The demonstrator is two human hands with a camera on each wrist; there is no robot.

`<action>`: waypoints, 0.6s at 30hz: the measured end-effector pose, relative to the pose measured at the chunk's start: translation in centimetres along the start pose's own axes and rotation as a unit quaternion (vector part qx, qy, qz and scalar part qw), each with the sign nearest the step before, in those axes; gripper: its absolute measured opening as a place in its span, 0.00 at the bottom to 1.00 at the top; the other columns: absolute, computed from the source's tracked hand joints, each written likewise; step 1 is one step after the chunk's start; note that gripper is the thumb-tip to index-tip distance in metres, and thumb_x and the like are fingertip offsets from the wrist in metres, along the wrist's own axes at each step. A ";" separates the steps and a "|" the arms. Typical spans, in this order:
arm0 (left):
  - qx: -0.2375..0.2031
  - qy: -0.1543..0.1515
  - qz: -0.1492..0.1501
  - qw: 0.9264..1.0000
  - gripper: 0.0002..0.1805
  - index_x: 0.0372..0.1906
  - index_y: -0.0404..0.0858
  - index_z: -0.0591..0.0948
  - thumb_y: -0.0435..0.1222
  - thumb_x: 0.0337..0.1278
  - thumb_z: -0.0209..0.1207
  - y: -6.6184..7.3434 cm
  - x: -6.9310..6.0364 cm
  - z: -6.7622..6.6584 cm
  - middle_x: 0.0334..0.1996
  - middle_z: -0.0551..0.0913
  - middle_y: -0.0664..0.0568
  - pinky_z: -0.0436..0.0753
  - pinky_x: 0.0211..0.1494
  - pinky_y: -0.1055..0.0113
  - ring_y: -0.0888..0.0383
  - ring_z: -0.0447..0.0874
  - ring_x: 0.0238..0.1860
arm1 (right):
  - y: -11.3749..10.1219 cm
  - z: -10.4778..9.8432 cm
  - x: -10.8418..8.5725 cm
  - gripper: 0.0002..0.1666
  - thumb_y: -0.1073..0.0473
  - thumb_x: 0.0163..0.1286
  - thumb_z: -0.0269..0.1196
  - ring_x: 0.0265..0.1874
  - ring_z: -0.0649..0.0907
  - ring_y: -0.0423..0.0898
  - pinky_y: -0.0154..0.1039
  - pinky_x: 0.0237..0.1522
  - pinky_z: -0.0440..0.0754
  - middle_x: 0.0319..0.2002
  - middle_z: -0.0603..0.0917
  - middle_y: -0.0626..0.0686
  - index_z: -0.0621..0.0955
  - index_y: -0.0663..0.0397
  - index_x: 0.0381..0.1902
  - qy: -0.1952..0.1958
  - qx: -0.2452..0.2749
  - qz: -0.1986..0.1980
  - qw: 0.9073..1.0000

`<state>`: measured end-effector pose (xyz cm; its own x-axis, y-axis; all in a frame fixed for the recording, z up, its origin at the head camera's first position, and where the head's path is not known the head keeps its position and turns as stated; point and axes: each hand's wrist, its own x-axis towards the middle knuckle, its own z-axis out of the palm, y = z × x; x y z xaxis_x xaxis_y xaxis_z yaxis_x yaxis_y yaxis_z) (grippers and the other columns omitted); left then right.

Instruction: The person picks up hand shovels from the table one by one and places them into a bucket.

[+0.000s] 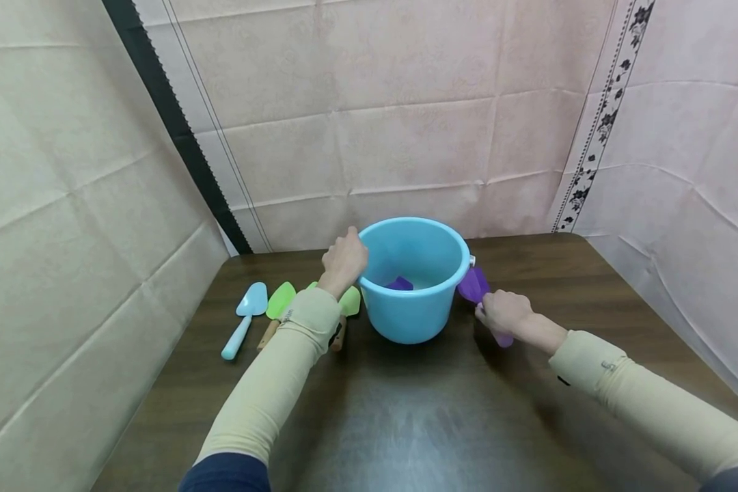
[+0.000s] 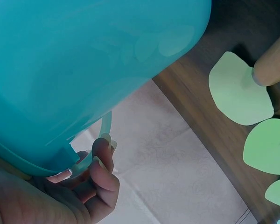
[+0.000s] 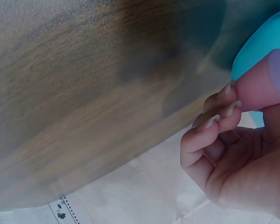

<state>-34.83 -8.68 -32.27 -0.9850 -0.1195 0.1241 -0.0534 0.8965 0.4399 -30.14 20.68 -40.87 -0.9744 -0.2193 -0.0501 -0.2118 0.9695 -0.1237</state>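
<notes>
A light blue bucket [image 1: 408,314] stands upright near the far edge of the table. My left hand [image 1: 346,260] grips it at the left of its rim, and in the left wrist view the fingers curl by the bucket's handle [image 2: 106,125]. Inside the bucket lies a purple piece [image 1: 400,283], only partly visible. To the right, my right hand [image 1: 506,313] holds a purple toy shovel [image 1: 473,283] by its handle [image 3: 257,84], clear of the tabletop. The shovel's blade is beside the bucket's right side.
Left of the bucket, a blue trowel [image 1: 253,301] and several green trowels [image 1: 280,299] with wooden handles lie on the brown table [image 1: 406,417]. My left forearm partly covers the green ones. Pale cloth [image 1: 406,150] hangs behind the table and along both sides.
</notes>
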 end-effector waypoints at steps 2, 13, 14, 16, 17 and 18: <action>-0.001 0.000 0.000 1.000 0.18 0.60 0.40 0.67 0.39 0.71 0.39 0.0 0.0 0.0 0.45 0.80 0.41 0.78 0.49 0.50 0.44 0.82 0.46 | 0.0 -0.1 0.0 0.21 0.51 0.71 0.51 0.14 0.76 0.45 0.40 0.15 0.74 0.16 0.75 0.52 0.74 0.54 0.18 0.002 0.002 -0.001 1.000; 0.001 -0.003 -0.001 1.000 0.16 0.58 0.40 0.68 0.39 0.71 0.38 -0.1 0.1 0.0 0.44 0.81 0.41 0.77 0.48 0.49 0.43 0.82 0.45 | -0.2 -1.3 -0.3 0.21 0.52 0.70 0.51 0.14 0.76 0.45 0.38 0.14 0.72 0.14 0.74 0.51 0.73 0.53 0.17 0.014 0.002 -0.012 1.000; 0.000 -0.002 -0.001 1.000 0.16 0.57 0.40 0.69 0.39 0.71 0.38 -0.1 0.1 0.0 0.44 0.80 0.41 0.77 0.48 0.49 0.43 0.82 0.45 | -0.2 -1.4 -0.3 0.21 0.52 0.70 0.51 0.14 0.76 0.45 0.38 0.14 0.72 0.14 0.74 0.51 0.73 0.54 0.17 0.016 0.003 -0.013 1.000; -0.001 0.001 -0.001 1.000 0.16 0.57 0.40 0.69 0.39 0.71 0.39 -0.1 0.1 0.0 0.44 0.81 0.41 0.77 0.48 0.49 0.43 0.82 0.45 | -0.2 -1.5 -0.3 0.21 0.52 0.70 0.51 0.14 0.75 0.45 0.38 0.15 0.72 0.14 0.74 0.51 0.73 0.54 0.18 0.020 0.001 -0.015 1.000; -0.001 0.001 -0.001 1.000 0.16 0.57 0.40 0.69 0.39 0.71 0.39 -0.1 0.1 0.0 0.43 0.81 0.42 0.77 0.48 0.49 0.43 0.82 0.45 | -0.2 -1.6 -0.3 0.21 0.52 0.70 0.51 0.14 0.75 0.45 0.39 0.15 0.72 0.14 0.74 0.51 0.73 0.54 0.18 0.020 0.002 -0.015 1.000; -0.002 0.000 0.000 1.000 0.16 0.57 0.40 0.69 0.39 0.71 0.38 0.0 0.1 0.0 0.43 0.81 0.42 0.77 0.48 0.49 0.43 0.82 0.45 | -0.2 -1.7 -0.3 0.21 0.52 0.70 0.51 0.14 0.75 0.45 0.39 0.15 0.73 0.14 0.74 0.51 0.73 0.54 0.18 0.021 0.002 -0.015 1.000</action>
<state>-34.90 -8.71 -32.32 -0.9849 -0.1204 0.1247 -0.0533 0.8950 0.4428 -29.89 20.70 -39.18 -0.9701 -0.2427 -0.0038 -0.2402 0.9623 -0.1279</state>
